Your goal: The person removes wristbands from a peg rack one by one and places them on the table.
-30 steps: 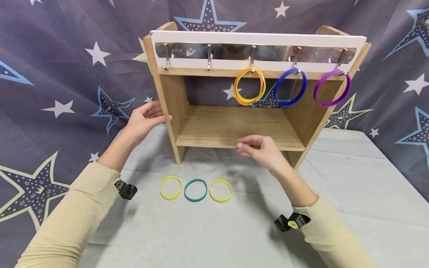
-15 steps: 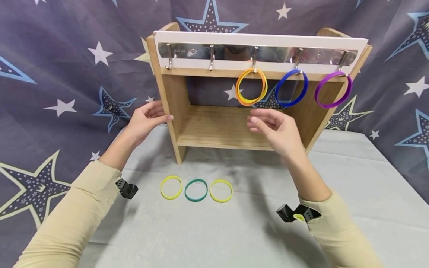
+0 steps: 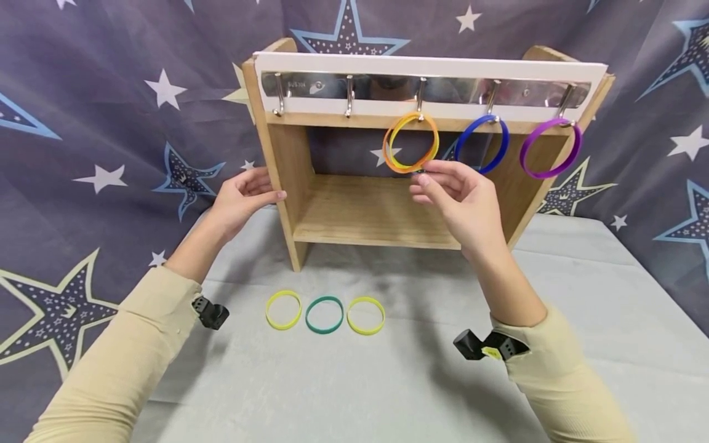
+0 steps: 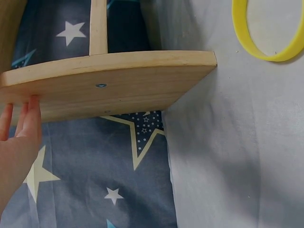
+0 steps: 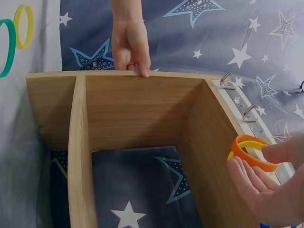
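Note:
My left hand holds the left side panel of the wooden shelf, thumb on its front edge and fingers on the outer face. At the middle hook, an orange band and a yellow band hang together. The right hand pinches the orange band at its lower right; in the right wrist view the thumb and fingers of that hand lie on either side of the orange band. Whether the yellow one is also gripped, I cannot tell.
A blue band and a purple band hang from the two right hooks. On the grey cloth in front lie a yellow band, a green band and another yellow band. A starry curtain stands behind.
My right hand has risen from the shelf board's front edge to the hanging bands and taken hold of the orange one. Both middle bands have shifted slightly left. The left hand stays on the panel.

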The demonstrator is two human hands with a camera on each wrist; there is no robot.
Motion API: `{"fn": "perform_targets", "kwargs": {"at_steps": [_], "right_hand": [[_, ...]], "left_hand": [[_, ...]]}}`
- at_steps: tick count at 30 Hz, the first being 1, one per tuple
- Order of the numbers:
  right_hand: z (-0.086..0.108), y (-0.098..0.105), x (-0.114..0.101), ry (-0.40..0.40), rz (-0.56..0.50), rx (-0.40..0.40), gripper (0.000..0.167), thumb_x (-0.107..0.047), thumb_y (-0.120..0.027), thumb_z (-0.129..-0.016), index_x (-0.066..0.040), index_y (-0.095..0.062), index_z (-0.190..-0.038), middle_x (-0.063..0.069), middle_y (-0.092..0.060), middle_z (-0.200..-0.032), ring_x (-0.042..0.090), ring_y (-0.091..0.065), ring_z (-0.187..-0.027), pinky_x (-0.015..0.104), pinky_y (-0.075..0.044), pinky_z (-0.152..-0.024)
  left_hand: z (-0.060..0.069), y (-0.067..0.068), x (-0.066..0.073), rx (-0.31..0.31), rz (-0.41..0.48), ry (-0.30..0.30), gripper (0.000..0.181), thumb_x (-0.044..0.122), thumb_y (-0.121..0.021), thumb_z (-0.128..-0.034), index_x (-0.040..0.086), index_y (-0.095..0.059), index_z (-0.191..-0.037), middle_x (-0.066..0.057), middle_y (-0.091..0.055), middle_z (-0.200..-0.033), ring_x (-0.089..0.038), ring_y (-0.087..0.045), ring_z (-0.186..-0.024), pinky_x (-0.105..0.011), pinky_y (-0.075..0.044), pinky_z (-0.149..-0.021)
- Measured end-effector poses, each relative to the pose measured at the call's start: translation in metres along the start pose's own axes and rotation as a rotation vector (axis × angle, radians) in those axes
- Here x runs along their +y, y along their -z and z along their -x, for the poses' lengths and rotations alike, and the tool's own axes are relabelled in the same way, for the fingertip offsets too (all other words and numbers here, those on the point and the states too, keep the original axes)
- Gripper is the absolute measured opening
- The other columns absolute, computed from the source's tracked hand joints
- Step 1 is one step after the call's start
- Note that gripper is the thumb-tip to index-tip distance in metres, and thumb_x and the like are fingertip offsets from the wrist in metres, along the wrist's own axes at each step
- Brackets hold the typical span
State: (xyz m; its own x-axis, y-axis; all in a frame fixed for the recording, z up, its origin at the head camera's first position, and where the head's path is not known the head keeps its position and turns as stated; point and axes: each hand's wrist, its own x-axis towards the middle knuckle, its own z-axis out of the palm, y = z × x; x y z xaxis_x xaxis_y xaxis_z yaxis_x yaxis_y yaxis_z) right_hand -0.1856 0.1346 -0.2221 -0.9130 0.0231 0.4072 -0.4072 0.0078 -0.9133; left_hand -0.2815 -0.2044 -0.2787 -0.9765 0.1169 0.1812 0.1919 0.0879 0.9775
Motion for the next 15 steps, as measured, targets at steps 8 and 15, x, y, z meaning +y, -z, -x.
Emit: {"fn": "perform_targets", "kwargs": {"at_steps": [8, 15], "right_hand": [[-0.004, -0.007, -0.001, 0.065, -0.05, 0.071, 0.015, -0.005, -0.067, -0.088, -0.001, -0.062, -0.102, -0.007, -0.071, -0.083, 0.007, -0.072, -0.076, 0.026, -0.06, -0.072], [-0.008, -0.012, -0.002, 0.105, -0.104, 0.105, 0.016, 0.001, -0.068, -0.086, -0.007, -0.06, -0.098, -0.007, -0.072, -0.078, 0.007, -0.071, -0.071, 0.026, -0.061, -0.071]], "left_hand": [[0.002, 0.001, 0.0, -0.013, 0.034, -0.021, 0.054, 0.003, -0.074, -0.0816, 0.002, -0.053, -0.131, 0.012, -0.067, -0.1, -0.001, -0.064, -0.094, -0.013, -0.054, -0.077], [0.002, 0.0, 0.0, -0.022, 0.027, -0.024, 0.054, 0.003, -0.073, -0.082, 0.002, -0.053, -0.132, 0.012, -0.067, -0.101, -0.001, -0.064, -0.095, -0.013, -0.053, -0.078]]}}
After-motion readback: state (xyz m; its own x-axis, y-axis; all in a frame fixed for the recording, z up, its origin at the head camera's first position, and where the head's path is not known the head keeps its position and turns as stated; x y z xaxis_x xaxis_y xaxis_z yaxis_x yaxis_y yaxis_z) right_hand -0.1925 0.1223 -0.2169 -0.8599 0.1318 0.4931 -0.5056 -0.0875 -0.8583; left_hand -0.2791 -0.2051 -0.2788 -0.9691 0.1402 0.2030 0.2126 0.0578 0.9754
